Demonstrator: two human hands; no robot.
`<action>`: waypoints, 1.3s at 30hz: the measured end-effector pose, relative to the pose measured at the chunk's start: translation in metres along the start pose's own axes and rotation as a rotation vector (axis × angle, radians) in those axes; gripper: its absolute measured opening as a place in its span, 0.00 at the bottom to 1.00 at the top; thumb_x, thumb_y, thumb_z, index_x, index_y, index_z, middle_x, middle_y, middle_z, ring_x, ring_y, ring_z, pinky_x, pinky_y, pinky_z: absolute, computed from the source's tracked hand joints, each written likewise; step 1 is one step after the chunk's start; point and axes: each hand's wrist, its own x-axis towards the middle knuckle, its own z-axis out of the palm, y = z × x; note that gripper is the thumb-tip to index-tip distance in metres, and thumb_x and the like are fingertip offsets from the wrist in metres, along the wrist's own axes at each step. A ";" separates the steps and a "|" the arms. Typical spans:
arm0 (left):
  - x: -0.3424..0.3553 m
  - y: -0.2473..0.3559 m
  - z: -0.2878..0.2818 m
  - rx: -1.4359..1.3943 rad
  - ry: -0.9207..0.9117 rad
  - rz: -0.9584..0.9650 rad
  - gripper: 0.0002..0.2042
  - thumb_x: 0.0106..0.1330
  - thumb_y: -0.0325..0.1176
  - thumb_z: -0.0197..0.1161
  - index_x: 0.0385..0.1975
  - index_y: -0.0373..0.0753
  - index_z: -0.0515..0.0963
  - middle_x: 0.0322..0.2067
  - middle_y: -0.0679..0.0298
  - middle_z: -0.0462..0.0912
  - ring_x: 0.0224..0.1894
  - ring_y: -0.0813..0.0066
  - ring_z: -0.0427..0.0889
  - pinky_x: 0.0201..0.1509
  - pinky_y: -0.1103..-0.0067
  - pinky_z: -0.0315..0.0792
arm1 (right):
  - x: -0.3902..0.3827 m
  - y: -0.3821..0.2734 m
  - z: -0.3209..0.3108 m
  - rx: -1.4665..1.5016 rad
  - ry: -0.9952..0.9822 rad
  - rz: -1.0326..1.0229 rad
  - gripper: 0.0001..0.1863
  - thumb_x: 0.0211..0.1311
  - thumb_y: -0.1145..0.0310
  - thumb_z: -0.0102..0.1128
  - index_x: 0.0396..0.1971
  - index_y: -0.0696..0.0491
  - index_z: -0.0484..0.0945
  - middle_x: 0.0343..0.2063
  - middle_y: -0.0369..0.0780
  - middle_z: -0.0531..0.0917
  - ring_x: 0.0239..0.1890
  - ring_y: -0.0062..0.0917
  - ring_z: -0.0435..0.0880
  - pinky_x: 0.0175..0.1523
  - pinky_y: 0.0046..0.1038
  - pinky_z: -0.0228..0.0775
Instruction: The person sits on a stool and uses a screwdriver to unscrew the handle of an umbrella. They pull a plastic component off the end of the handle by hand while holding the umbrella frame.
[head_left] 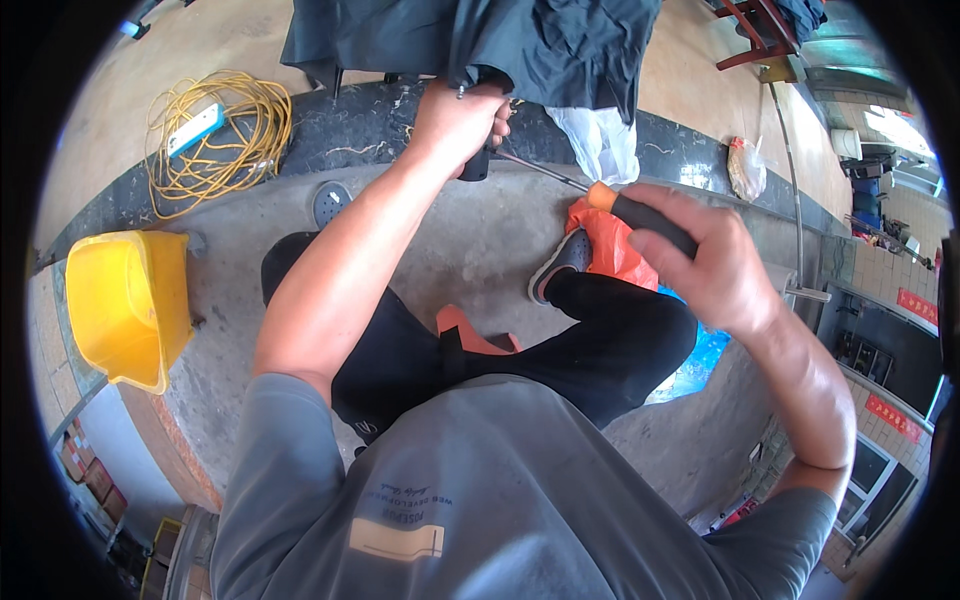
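Observation:
A dark fabric canopy, apparently an umbrella (540, 40), hangs at the top of the view. My left hand (450, 125) is closed on its black handle (473, 167) just under the fabric, with a small metal bit showing above my fingers. My right hand (700, 245) grips a screwdriver (643, 216) with a black and orange handle, its thin shaft reaching up-left to the black handle by my left fingers. Whether the tip is inserted there cannot be made out.
A coiled yellow cord (230, 165) with a power strip (195, 130) lies upper left, above a yellow bucket (115, 300). A white plastic bag (605, 140), an orange bag (610, 250) and a blue plastic item (700, 365) lie around my legs and beyond.

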 end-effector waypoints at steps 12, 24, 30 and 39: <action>0.004 0.003 -0.003 -0.217 0.001 0.060 0.05 0.62 0.26 0.58 0.35 0.34 0.71 0.23 0.64 0.76 0.22 0.77 0.75 0.25 0.79 0.71 | -0.003 -0.015 -0.018 0.343 0.006 0.287 0.22 0.65 0.55 0.62 0.50 0.56 0.76 0.21 0.34 0.74 0.20 0.18 0.73 0.26 0.21 0.66; -0.001 0.006 -0.003 -0.088 0.065 0.010 0.05 0.62 0.27 0.58 0.25 0.34 0.75 0.21 0.64 0.77 0.21 0.78 0.75 0.25 0.81 0.70 | 0.001 0.011 0.004 0.294 -0.060 0.113 0.14 0.69 0.60 0.54 0.45 0.55 0.76 0.19 0.34 0.71 0.18 0.17 0.67 0.21 0.21 0.59; 0.004 0.009 -0.016 -0.123 0.040 0.051 0.04 0.61 0.25 0.58 0.32 0.33 0.71 0.21 0.63 0.76 0.21 0.77 0.75 0.24 0.79 0.71 | 0.002 -0.007 -0.001 -1.047 0.119 -0.645 0.23 0.51 0.69 0.63 0.51 0.51 0.76 0.22 0.36 0.71 0.22 0.26 0.75 0.25 0.28 0.70; 0.000 0.016 -0.006 -0.183 0.062 0.091 0.07 0.64 0.30 0.58 0.26 0.35 0.74 0.20 0.65 0.75 0.21 0.78 0.74 0.25 0.80 0.70 | 0.003 -0.006 -0.011 0.261 -0.004 0.146 0.15 0.65 0.65 0.62 0.47 0.56 0.76 0.19 0.35 0.72 0.24 0.19 0.73 0.30 0.26 0.68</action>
